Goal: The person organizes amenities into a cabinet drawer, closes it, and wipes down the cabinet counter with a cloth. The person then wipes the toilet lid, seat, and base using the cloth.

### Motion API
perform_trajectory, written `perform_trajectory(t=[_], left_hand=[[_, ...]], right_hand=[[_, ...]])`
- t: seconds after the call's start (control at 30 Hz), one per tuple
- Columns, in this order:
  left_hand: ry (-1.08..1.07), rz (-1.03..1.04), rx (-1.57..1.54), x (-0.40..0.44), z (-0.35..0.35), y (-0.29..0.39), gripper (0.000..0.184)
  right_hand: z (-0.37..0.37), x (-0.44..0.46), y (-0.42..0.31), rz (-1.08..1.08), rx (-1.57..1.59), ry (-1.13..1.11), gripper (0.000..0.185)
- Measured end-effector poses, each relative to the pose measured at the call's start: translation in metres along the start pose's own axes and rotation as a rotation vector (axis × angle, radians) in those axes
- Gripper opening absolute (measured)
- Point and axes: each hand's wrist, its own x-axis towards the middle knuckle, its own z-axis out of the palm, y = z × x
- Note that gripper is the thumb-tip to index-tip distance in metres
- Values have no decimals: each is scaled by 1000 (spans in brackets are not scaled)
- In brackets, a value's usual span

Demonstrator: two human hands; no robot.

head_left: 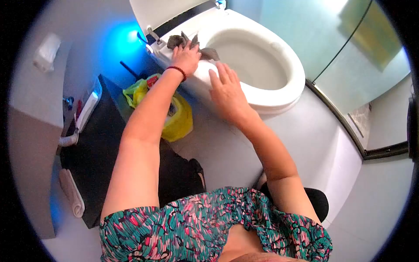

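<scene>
My left hand (187, 59), with a dark red bead bracelet at the wrist, presses on a crumpled dark grey cloth (176, 41) at the back left of the white toilet (293, 56). Part of the cloth is hidden under the fingers, and one end of it reaches over the inner rim. Beside it, my right hand (229, 89) rests on or just over the near side of the toilet rim. Its fingers are stretched out with nothing visible in them. The toilet lid (161, 11) is raised.
A yellow bag-lined bin (179, 124) stands on the floor left of the toilet. Further left are a black surface (104, 161), a white folded towel (72, 192) and a wall-mounted white holder (47, 52). Glass shower panels (340, 43) stand at the right.
</scene>
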Motion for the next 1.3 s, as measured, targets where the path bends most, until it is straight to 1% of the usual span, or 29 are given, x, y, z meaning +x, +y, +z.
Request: perform_trajectory(t=[0.03,0.07,0.1,0.13,0.17,0.2,0.27,0.3,0.37,0.4,0.43,0.5,0.53,0.57,0.63,0.7,0.77,0.83,0.87,0.9,0.93,0.97,1.03,1.07,1.1,1.17,1.2,1.23,1.3], left_hand=[[0,6,41,13,4,-7,45],[81,25,127,24,13,-15,46],[114,16,139,36,24,-25,46],[139,2,127,51,31,-35,47],[74,23,91,45,36,-25,47],[62,16,89,52,40,-32,47],[-117,38,77,63,28,-33,46],[-123,38,66,73,34,-28,46],[-193,150,6,97,52,-22,45],[-154,188,-4,108,70,-18,44],[-96,228,-12,115,82,-8,43],[-131,284,-39,139,80,11,42],[-129,315,-45,147,75,20,42],[-181,336,-63,158,75,25,42],[-145,409,-105,169,81,26,43],[-174,414,-152,162,71,24,44],[-230,455,-278,158,53,21,46],[-258,479,-361,141,28,13,42],[-261,477,-356,134,29,10,42],[-236,466,-313,130,28,7,38],[-211,452,-275,129,27,4,34],[-204,442,-274,130,23,4,34],[-400,383,24,131,12,10,26],[-380,335,17,125,4,14,22],[-369,339,22,121,0,16,22],[-273,494,267,113,0,15,19],[-92,561,353,105,5,20,22],[-11,565,298,96,1,28,25],[363,520,-488,111,30,26,23]], right_hand=[[2,1,2,1,-5,13,44],[3,1,2,-29,-37,-23,42],[4,3,3,-61,-72,-62,40],[5,5,5,-88,-103,-137,42],[-17,-5,-5,-20,-81,-192,42],[-22,-5,-5,-53,10,-307,44],[-33,2,-3,-117,142,-488,52],[-35,6,1,-114,140,-500,52],[-34,19,5,-117,57,-592,48],[-30,30,8,-109,73,-610,48],[-28,38,9,-104,128,-594,46],[-21,49,18,-107,166,-570,44],[-16,58,26,-85,148,-481,39],[-11,66,36,-64,130,-396,34],[-2,80,61,224,287,-284,32],[18,93,95,311,243,-142,38],[39,105,118,315,196,-92,42],[59,111,133,318,147,-50,46],[67,112,134,315,137,-102,46],[74,114,136,311,125,-147,47],[67,123,131,532,512,-103,30],[55,133,128,521,513,-107,30],[32,141,127,1274,1325,134,15],[26,137,129,1243,1387,96,10],[20,135,129,1232,1387,105,10],[0,133,115,1030,1717,155,8],[-13,136,106,1081,1774,213,16],[-14,137,109,1074,1769,221,16],[-12,134,121,90,981,208,25]])
